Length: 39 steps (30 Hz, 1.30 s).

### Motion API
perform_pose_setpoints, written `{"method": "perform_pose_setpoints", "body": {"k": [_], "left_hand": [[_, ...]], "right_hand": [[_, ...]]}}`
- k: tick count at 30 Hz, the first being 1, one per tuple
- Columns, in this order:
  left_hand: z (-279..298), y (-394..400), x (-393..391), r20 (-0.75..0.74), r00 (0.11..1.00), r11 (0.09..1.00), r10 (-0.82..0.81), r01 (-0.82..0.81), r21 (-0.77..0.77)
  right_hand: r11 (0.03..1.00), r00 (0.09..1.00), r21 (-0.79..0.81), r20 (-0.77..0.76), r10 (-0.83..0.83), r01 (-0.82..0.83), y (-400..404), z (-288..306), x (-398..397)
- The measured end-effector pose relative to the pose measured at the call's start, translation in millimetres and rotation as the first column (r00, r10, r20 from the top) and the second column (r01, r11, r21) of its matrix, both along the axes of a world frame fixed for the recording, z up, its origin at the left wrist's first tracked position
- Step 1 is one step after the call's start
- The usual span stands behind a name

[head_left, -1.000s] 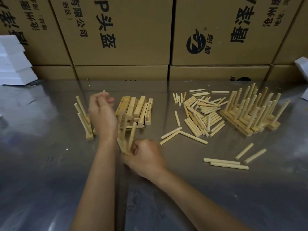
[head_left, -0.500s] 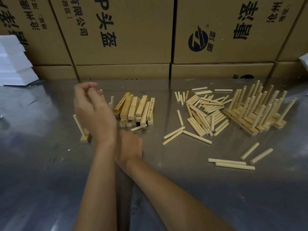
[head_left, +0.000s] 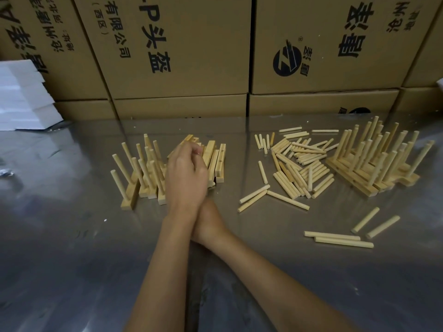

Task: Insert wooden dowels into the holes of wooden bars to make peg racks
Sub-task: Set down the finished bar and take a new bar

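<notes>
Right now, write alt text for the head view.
A person's left hand reaches over a stack of bare wooden bars, hiding the right hand. Finished peg racks stand left, loose dowels and more racks right.

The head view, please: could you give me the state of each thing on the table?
Left hand: fingers curled over the bare bars, grip unclear.
Right hand: mostly hidden behind the left wrist.
Left peg racks: pegs upright.
Right peg racks: assembled, clustered.
Loose dowels: lying flat.
</notes>
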<state>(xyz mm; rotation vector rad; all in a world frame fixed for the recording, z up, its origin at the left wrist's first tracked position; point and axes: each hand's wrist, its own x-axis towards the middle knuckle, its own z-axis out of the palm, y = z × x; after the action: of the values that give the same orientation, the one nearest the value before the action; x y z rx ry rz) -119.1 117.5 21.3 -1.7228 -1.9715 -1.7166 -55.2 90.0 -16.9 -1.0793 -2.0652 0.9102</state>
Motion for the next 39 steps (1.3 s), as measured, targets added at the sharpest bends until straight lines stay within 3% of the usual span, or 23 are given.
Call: {"method": "perform_pose_setpoints", "body": {"k": [4,8,13,17,22,31,36,39], "left_hand": [[-16,8,3,-0.096,0.994,0.978,-0.054,0.033,-0.208],[-26,14,7,-0.329,0.944,0.972,-0.002,-0.075,-0.221],[-36,22,17,-0.583,0.811,0.948,0.056,-0.227,-0.224],[-42,25,23,-0.665,0.745,0.916,0.05,-0.3,-0.267],[-41,25,25,-0.625,0.777,0.95,0.082,-0.25,-0.187],[-35,18,37,-0.566,0.823,0.957,0.046,-0.198,-0.21],[-25,7,47,-0.32,0.947,0.997,-0.028,0.001,-0.082],[-24,-2,64,-0.106,0.971,0.975,-0.214,0.206,-0.082]], "right_hand": [[0.99,0.998,-0.143,-0.063,-0.007,-0.002,3,0,35],[0.957,0.988,-0.288,-0.155,-0.008,-0.037,-1,4,71],[0.901,0.951,-0.423,-0.224,-0.211,0.101,7,9,123],[0.878,0.891,-0.444,-0.305,-0.336,0.179,19,12,147],[0.852,0.863,-0.493,-0.339,-0.375,0.177,24,14,151],[0.825,0.819,-0.527,-0.368,-0.44,0.206,27,24,162],[0.801,0.763,-0.564,-0.422,-0.489,0.201,31,24,166],[0.792,0.693,-0.579,-0.49,-0.528,0.193,35,27,171]]}}
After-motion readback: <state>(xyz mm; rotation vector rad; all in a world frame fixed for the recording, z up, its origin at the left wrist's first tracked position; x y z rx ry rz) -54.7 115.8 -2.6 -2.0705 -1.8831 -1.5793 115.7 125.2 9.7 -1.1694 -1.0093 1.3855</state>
